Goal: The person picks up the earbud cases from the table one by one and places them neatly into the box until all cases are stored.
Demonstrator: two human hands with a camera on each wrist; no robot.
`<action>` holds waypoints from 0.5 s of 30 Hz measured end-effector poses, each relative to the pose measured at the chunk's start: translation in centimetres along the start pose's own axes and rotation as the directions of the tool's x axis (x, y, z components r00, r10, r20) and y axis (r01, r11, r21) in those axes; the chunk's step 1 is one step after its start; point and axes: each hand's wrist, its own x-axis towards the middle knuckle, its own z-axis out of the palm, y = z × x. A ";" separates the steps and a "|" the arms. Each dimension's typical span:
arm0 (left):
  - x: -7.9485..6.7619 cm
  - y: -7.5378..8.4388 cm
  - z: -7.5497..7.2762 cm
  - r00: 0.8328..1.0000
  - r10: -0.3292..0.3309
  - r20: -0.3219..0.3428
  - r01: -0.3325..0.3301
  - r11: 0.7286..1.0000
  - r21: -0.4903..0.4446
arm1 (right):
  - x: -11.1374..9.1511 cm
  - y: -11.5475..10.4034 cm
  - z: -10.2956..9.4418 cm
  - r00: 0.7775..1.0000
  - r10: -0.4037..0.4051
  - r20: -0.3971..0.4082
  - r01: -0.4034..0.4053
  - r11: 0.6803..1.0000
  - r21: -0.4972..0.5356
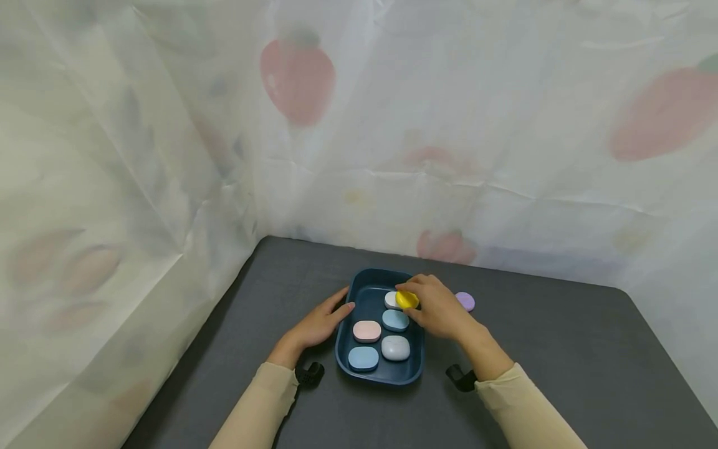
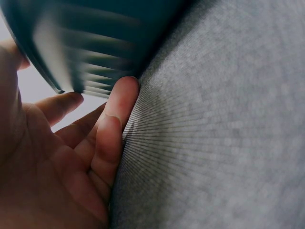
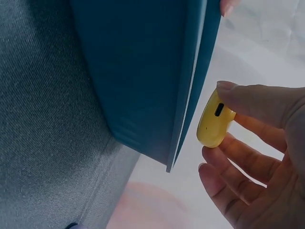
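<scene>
My right hand (image 1: 440, 307) pinches a yellow earbud case (image 1: 406, 300) between thumb and fingers above the far right part of a dark blue tray (image 1: 364, 300). In the right wrist view, a dark charging port shows on the edge of the yellow case (image 3: 215, 121), outside the tray's rim. My left hand (image 1: 318, 325) holds the tray's left side, thumb over the rim and fingers along the outer wall. Inside lie a white case (image 1: 391, 300), partly hidden behind the yellow one, two light blue cases (image 1: 395, 320), a pink case (image 1: 367, 331) and a pale grey case (image 1: 395, 348).
A purple case (image 1: 465, 301) lies on the dark grey table (image 1: 561, 349) to the right of the tray, just beyond my right hand. Whitish curtains (image 1: 449, 112) with fruit prints hang along the table's back and left edges. Black straps (image 1: 461, 378) circle both wrists.
</scene>
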 end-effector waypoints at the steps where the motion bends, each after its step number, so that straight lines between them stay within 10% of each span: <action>1: 0.0 0.0 0.0 1.000 0.002 -0.001 -0.002 1.000 0.000 | 0.0 -0.1 0.0 1.000 -0.008 -0.001 0.008 1.000 0.002; 15: 0.1 0.1 0.0 1.000 -0.010 -0.004 0.010 1.000 0.014 | 0.3 -0.6 1.1 0.996 -0.042 0.074 0.041 0.999 0.013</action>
